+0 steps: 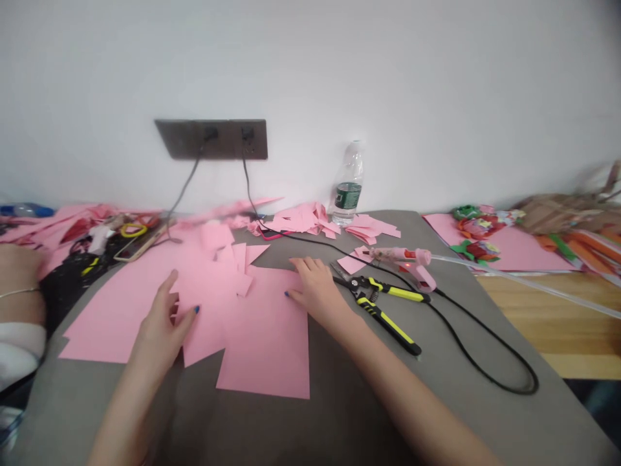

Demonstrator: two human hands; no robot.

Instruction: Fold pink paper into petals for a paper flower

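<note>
Several pink paper sheets lie overlapping on the grey table. My left hand is over the left sheets, thumb and fingers apart, with nothing held between them. At the upper right corner of the front sheet is my right hand, its fingers spread out on or just above the paper. Smaller pink paper pieces rest on top of the sheets, between the hands. Just right of my right hand lie wire strippers with yellow and black handles. Behind them sits a pink glue gun with a clear glue stick.
A water bottle stands against the wall among pink scraps. Black cords run from the wall socket across the table. Paper flowers lie at right. A phone and another person's arm are at left.
</note>
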